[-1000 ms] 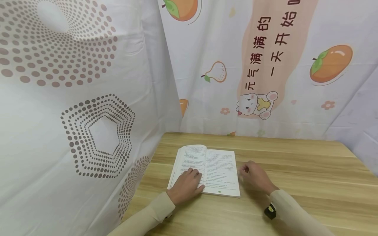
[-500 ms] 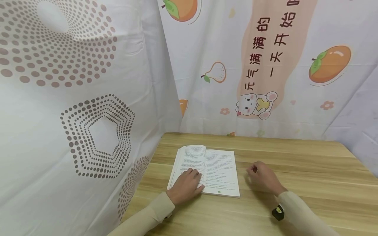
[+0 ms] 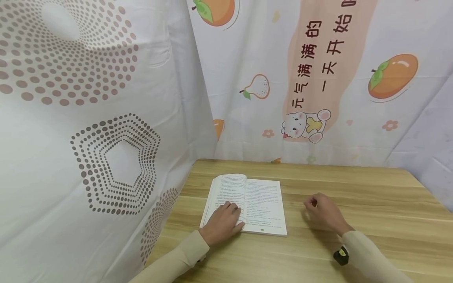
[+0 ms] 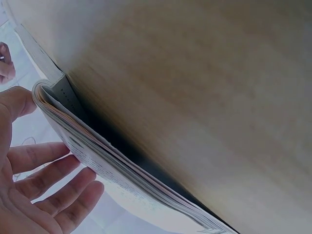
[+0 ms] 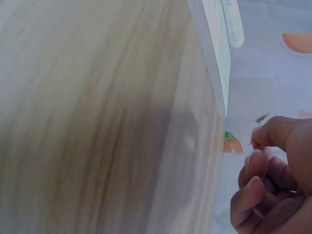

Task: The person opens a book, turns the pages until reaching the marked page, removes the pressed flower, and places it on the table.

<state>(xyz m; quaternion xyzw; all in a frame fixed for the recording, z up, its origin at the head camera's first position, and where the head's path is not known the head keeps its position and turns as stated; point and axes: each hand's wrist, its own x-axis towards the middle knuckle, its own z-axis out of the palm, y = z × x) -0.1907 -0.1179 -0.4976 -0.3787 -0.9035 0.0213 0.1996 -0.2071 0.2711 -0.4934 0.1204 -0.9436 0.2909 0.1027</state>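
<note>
An open book [image 3: 263,204] lies on the wooden table, with printed pages on both sides. My left hand [image 3: 221,224] rests on the lower part of the left page. In the left wrist view its fingers [image 4: 63,190] are spread against the page, the thumb near the book's lower edge at the fold. To the right of the book, my right hand [image 3: 325,212] is held apart from it, fingers curled. In the right wrist view, thumb and forefinger pinch a tiny, thin-stemmed thing like a dried sprig [image 5: 262,118], greenish brown at its top. It is too small to make out in the head view.
The wooden table [image 3: 382,204] extends to the right of the book. A dotted white curtain [image 3: 124,98] hangs along the left, and a fruit-printed curtain [image 3: 269,129] behind the table. A dark wrist device [image 3: 341,255] sits at the right sleeve.
My right hand has moved rightward, away from the book's right edge, with its fingers still curled. The left hand and the book stay in place.
</note>
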